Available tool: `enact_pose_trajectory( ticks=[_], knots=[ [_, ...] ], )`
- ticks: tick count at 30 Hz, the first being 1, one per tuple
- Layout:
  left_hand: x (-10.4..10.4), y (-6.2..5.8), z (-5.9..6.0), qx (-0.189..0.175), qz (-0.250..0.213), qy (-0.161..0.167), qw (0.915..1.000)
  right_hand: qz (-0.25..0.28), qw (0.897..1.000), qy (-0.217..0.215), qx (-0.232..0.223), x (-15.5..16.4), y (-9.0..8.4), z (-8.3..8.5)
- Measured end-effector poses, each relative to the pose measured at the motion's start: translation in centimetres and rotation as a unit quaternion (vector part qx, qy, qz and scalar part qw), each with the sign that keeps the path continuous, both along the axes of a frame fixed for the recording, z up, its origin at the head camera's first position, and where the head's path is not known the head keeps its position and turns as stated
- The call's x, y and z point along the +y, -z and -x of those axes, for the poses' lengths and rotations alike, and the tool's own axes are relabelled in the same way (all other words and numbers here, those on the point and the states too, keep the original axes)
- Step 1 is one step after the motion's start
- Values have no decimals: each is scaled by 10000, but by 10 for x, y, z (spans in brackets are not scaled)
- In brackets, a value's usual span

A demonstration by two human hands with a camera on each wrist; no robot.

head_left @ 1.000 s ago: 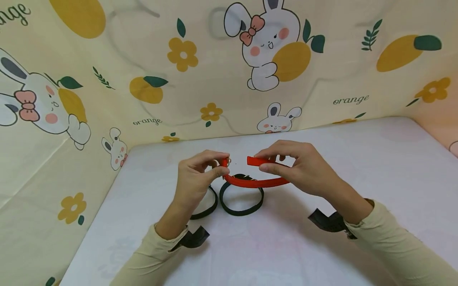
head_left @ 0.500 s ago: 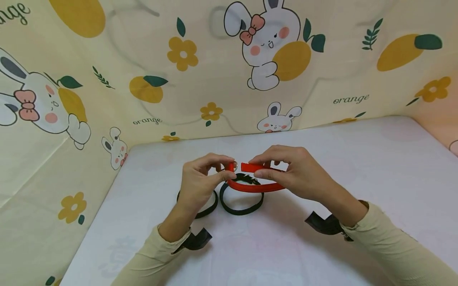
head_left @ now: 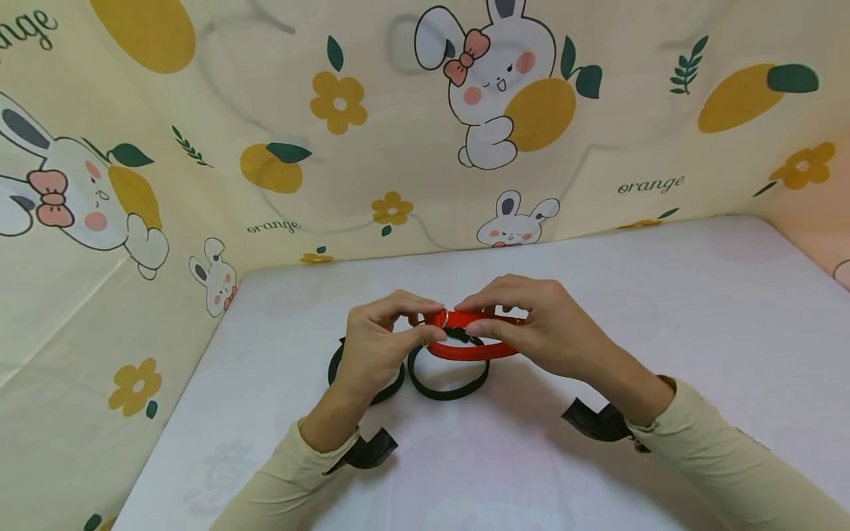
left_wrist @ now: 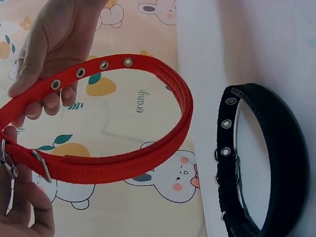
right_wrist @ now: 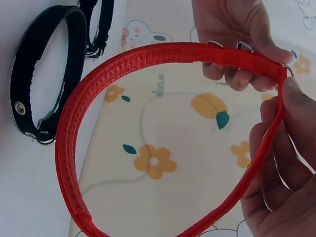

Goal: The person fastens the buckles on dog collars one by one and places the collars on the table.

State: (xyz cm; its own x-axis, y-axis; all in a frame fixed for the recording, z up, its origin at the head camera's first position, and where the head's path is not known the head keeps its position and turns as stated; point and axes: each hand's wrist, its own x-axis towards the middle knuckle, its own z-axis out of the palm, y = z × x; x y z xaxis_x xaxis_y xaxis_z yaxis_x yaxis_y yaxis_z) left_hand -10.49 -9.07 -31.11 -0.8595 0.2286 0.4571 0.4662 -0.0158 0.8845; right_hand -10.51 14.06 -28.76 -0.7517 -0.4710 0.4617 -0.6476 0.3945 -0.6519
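Below the held red collar [head_left: 471, 346], two black collars [head_left: 448, 383], tabletop [head_left: 664, 310].

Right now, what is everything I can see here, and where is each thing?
Red collar: one, red with metal eyelets and buckle, held up over the table between both hands.
Black collars: two, black, buckled into loops, lying side by side on the table under the hands.
Table: one, pale white-pink, in front.
Backdrop cloth: one, cream with rabbits, oranges and flowers, behind and at left.
Left hand: pinches the buckle end.
Right hand: pinches the strap end.
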Motion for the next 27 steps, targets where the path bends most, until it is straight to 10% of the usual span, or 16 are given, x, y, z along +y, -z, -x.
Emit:
enact_pose_trajectory(
  ticks=[27],
  knots=[
    [-1,1,1,-692,-292,375,9965,18,9992,193,348,-8,9,-6]
  ],
)
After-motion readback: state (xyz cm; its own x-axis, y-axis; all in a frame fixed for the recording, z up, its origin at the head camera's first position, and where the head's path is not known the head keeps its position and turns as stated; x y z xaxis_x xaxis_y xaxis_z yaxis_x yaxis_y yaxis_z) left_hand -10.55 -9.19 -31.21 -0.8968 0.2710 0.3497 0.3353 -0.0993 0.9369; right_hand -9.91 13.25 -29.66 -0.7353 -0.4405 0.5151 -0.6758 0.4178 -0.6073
